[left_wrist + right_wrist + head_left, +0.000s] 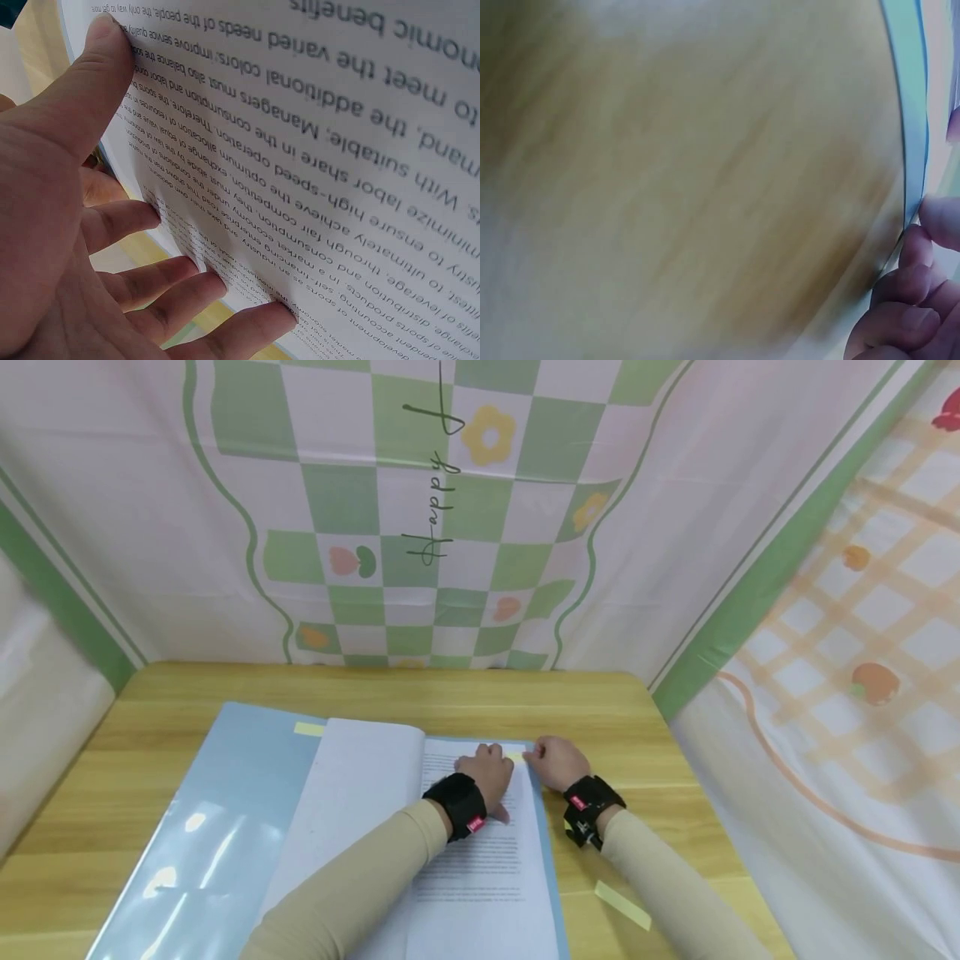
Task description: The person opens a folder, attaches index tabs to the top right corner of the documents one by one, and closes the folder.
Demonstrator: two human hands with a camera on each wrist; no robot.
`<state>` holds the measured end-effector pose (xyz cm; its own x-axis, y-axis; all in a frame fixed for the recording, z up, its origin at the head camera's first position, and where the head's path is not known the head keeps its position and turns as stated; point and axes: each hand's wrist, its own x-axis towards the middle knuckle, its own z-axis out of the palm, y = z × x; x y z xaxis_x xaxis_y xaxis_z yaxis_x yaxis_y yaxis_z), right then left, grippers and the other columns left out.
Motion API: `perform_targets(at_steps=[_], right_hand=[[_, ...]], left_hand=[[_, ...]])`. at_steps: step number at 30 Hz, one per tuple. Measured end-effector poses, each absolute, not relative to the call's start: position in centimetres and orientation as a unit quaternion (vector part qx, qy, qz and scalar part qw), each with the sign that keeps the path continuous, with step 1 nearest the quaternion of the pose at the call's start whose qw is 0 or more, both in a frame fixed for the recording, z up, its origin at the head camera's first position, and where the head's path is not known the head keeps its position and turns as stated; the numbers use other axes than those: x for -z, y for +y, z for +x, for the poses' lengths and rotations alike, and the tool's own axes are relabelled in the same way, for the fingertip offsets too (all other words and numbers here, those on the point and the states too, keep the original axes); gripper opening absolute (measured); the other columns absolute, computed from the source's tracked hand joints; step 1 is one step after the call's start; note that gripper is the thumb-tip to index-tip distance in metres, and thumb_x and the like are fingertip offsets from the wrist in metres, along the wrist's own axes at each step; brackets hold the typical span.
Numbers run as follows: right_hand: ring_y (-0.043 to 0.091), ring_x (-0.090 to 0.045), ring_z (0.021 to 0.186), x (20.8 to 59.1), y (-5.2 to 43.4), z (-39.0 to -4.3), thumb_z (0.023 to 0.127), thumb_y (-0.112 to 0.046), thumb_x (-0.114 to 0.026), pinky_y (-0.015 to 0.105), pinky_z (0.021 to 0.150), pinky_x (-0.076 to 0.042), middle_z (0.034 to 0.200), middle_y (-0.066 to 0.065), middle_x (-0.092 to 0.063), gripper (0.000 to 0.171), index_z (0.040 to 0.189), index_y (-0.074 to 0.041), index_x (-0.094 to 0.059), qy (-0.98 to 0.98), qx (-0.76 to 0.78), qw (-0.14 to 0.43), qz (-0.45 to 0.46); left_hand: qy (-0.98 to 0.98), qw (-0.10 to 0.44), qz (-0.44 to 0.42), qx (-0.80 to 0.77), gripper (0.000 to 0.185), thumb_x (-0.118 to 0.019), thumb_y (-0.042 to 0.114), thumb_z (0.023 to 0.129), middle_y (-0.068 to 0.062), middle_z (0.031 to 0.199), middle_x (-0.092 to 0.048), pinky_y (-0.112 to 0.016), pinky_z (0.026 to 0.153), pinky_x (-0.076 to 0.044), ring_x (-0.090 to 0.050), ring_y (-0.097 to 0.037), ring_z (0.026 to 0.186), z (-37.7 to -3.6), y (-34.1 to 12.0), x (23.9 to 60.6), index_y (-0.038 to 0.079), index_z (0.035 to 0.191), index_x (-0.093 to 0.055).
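An open document with a blue cover [217,785] lies on the table, its printed page [480,893] on the right and a blank white page [348,777] on the left. My left hand [487,777] spreads over the upper part of the printed page; in the left wrist view its fingertips [274,319] touch the paper. At the top right corner, my right hand [561,764] has its fingers curled, thumb and index finger pinching the blue cover's corner [910,210]. A pale yellow strip [516,757] sits on the page between the two hands.
Another yellow strip [309,729] lies at the top of the cover's left side. A third strip [622,906] is on the wooden table [390,693], beside the right forearm. Patterned cloth [450,568] hangs behind the table and along its sides.
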<state>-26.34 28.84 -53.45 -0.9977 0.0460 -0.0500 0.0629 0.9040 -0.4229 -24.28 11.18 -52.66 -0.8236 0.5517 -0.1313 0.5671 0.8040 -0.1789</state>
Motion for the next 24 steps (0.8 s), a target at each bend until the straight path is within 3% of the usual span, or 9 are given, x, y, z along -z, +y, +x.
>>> perform_targets(at_steps=[14, 24], right_hand=[[0.018, -0.048, 0.054, 53.5, 28.9, -26.4, 0.098, -0.032, -0.066, 0.030, 0.048, -0.035, 0.059, -0.001, -0.052, 0.039, 0.065, -0.016, -0.053, 0.975, 0.216, 0.029, 0.045], [0.018, -0.050, 0.053, 53.7, 27.8, -26.6, 0.097, -0.033, -0.067, 0.030, 0.048, -0.035, 0.059, 0.000, -0.052, 0.040, 0.064, -0.015, -0.055, 0.976, 0.214, 0.030, 0.043]], left_hand=[[0.946, 0.023, 0.292, 0.140, 0.118, -0.069, 0.090, 0.060, -0.004, 0.129, -0.051, -0.034, 0.057, -0.051, -0.050, -0.018, 0.108, -24.5, 10.9, 52.3, 0.020, 0.153, -0.046], [0.947, 0.030, 0.292, 0.130, 0.122, -0.070, 0.091, 0.057, -0.003, 0.127, -0.049, -0.035, 0.057, -0.050, -0.049, -0.018, 0.109, -25.1, 11.0, 53.0, 0.019, 0.153, -0.046]])
